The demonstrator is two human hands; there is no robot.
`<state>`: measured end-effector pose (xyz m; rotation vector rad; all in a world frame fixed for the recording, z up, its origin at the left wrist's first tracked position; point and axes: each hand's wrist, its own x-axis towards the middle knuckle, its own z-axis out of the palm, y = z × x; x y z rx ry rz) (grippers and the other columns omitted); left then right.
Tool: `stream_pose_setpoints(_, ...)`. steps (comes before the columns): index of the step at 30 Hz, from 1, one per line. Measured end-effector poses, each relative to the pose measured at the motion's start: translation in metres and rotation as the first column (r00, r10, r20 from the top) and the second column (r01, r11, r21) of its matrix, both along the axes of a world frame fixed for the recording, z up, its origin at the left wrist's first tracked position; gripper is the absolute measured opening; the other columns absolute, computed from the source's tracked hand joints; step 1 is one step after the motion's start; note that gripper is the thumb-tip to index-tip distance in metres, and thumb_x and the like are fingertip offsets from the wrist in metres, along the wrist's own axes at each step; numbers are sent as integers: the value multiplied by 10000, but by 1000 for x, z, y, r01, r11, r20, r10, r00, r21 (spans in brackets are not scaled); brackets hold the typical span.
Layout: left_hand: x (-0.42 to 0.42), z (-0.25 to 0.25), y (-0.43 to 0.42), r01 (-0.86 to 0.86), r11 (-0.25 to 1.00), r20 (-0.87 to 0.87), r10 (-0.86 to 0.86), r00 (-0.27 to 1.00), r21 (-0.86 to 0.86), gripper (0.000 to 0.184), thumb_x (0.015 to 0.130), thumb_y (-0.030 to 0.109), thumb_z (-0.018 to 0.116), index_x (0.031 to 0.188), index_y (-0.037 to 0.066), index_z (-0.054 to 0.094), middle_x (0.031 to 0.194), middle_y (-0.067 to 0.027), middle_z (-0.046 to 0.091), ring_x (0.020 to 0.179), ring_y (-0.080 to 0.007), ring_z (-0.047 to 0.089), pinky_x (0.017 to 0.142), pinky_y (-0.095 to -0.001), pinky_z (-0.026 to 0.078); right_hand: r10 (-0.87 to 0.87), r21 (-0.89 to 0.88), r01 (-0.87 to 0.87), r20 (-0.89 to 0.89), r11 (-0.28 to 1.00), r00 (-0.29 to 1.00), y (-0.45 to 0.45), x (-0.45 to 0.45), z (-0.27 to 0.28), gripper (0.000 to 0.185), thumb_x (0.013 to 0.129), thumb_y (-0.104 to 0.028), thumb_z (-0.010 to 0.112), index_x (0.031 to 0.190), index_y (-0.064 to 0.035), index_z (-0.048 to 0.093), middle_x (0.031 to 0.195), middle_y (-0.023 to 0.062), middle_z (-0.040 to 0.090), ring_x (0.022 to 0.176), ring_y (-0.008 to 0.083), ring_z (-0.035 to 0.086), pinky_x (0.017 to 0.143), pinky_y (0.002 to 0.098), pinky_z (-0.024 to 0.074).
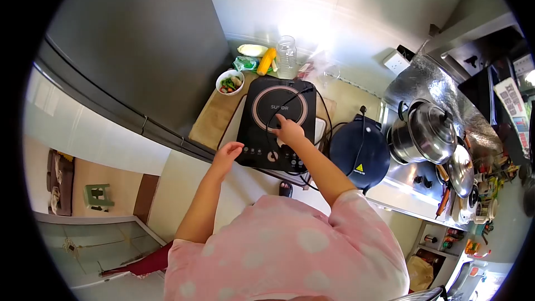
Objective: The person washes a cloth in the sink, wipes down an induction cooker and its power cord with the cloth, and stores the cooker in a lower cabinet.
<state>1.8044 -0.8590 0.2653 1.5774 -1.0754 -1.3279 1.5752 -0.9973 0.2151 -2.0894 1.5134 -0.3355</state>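
A black induction cooktop [258, 129] with a ringed heating zone lies on the counter in front of me. Its black power cord [290, 100] loops across the top, with the plug end near the back right corner. Over the middle of the cooktop, my right hand [290, 131] has its fingers closed at the looped cord; the fingertips are small in view. My left hand [225, 157] is beside the cooktop's front left edge, fingers stretched toward it and holding nothing visible. Whether those fingertips touch the edge I cannot tell.
Behind the cooktop stand a bowl of cut vegetables [229, 83], a yellow vegetable [267, 61] and a glass jar [286, 56]. To the right are a dark round electric pan [356, 153] and a steel pot [429, 131]. A tall grey cabinet [134, 39] borders the left.
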Motion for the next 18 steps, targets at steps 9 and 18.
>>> stream_pose_setpoints(9,14,-31,-56,116,987,-113,-104,988,112,219,920,172,581,1098,49,610,1068,-38,620,991,-139,558,909,-273,432,-58,142,89,-206,986,977,-6,30,2,560,792,-475,670,1080,-23,505,975,172,651,930,325,656,777,400,527)
stream_pose_setpoints(18,-17,-38,-131,435,899,-177,-422,889,43,200,921,139,569,1076,20,611,1041,-53,631,955,-152,569,897,-282,445,-177,243,227,-214,943,961,18,39,4,299,757,-267,631,936,-28,640,956,157,681,898,312,667,783,397,532)
